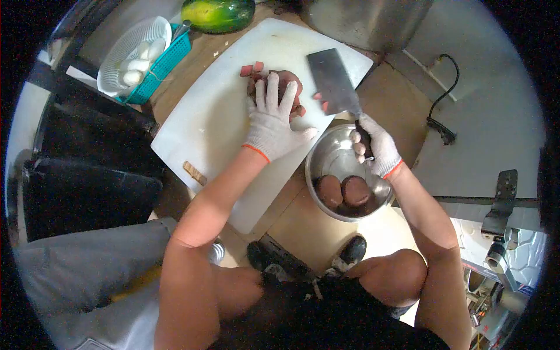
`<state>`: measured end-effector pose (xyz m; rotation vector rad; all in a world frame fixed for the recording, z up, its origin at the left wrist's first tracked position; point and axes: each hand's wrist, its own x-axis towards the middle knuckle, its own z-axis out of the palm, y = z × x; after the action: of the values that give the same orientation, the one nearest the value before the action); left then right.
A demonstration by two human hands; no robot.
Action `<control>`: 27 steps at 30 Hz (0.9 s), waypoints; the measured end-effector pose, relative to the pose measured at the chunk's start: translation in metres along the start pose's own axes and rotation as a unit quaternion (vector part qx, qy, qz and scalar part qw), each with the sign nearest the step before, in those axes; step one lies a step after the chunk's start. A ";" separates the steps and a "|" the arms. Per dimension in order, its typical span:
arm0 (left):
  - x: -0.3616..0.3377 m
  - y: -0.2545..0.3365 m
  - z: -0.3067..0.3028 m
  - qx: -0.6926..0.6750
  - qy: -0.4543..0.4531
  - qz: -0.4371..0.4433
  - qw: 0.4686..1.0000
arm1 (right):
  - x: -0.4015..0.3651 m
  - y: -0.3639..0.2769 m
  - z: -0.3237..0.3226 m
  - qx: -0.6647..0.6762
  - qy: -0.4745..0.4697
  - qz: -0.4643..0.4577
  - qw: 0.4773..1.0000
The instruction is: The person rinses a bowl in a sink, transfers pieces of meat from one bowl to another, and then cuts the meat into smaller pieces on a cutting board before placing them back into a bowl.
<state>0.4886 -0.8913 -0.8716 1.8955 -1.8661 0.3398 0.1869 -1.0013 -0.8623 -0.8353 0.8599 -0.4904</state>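
Two gloved | left hand (273, 119) splayed on meat (289, 77) by board (204, 122) far edge | right hand (376, 149) clenching cleaver (333, 84)

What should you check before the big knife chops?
1. Left hand pressing the reddish-brown chunk steady: ok.
2. Right hand wrapped round the cleaver handle: ok.
3. Left fingers apart from the blade: ok.
4. Cutting board lying flat: cannot tell.
5. Steel bowl beside the board, out of the blade's way: ok.
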 end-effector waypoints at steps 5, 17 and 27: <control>0.019 -0.012 0.009 -0.004 0.043 -0.008 0.999 | -0.004 0.002 0.031 -0.007 -0.082 0.045 0.996; 0.054 0.030 0.052 -0.117 0.173 -0.184 0.960 | -0.017 0.020 0.057 0.038 -0.122 0.063 0.990; 0.083 0.182 0.087 -0.301 0.302 -0.015 0.904 | -0.118 0.008 -0.047 -0.129 0.039 -0.110 0.985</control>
<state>0.3010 -1.0017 -0.8804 1.2116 -1.3118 0.2571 0.0806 -0.9374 -0.8317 -1.1647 0.9201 -0.6168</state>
